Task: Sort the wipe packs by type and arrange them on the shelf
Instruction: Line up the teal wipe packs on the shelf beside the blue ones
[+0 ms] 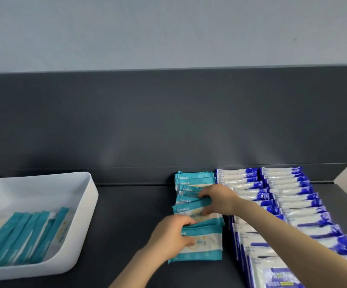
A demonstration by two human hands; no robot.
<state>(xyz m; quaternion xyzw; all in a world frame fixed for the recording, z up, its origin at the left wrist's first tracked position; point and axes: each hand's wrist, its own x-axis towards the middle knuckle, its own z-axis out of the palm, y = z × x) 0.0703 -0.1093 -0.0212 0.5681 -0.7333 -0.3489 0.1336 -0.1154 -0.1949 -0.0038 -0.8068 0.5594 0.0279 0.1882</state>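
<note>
A row of teal packs (193, 180) runs front to back on the dark shelf (131, 206). The left hand (171, 235) grips the nearest packs of that row, fingers curled over their top edge and thumb on the front face. The right hand (218, 199) reaches across from the row's right and pinches packs in its middle. Just right of the row stand two rows of blue-and-white packs (288, 194). Well to the row's left sits a white tray (90, 196) with loose teal packs (27, 235) lying slanted inside.
</note>
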